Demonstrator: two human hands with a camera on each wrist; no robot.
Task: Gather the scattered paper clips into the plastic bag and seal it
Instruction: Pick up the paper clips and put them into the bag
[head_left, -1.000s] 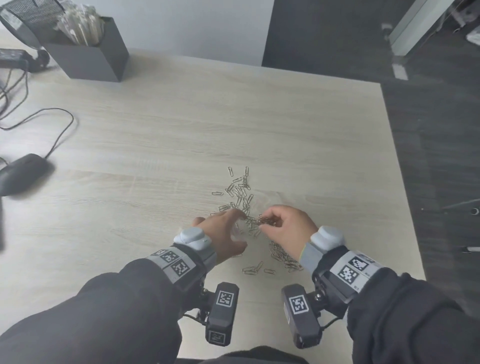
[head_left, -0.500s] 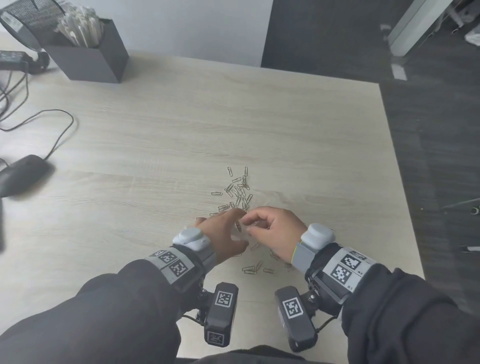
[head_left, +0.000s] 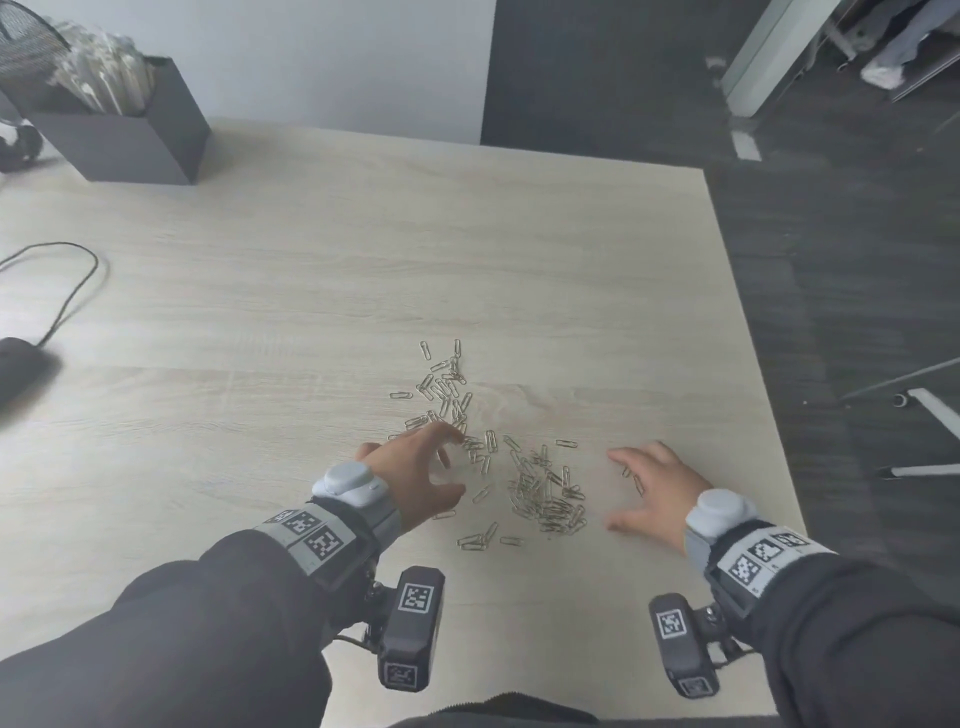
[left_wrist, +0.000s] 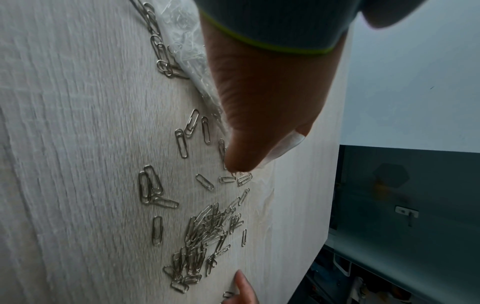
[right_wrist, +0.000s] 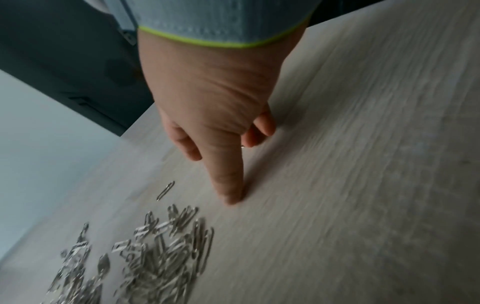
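Silver paper clips lie loose on the pale wooden table (head_left: 260, 291): a dense pile (head_left: 548, 501) (left_wrist: 202, 236) (right_wrist: 161, 253) between my hands and a looser trail (head_left: 444, 387) running away from me. My left hand (head_left: 452, 465) (left_wrist: 259, 160) sits at the pile's left, thumb and fingers pinching the clear plastic bag (left_wrist: 185, 39), which is crumpled under the palm and hardly shows in the head view. My right hand (head_left: 618, 488) (right_wrist: 231, 181) is spread open on the table just right of the pile, fingertips down, holding nothing. A stray clip (head_left: 628, 473) lies under its fingers.
A dark box of wrapped packets (head_left: 124, 140) stands at the back left. A black mouse (head_left: 15, 369) and its cable (head_left: 78, 280) lie at the left edge. The table's right edge (head_left: 753, 395) runs close beside my right hand, with dark floor beyond.
My right hand has left the bag, swung right and spread open on the table, uncovering the dense pile of clips. My left hand has stayed put on the bag.
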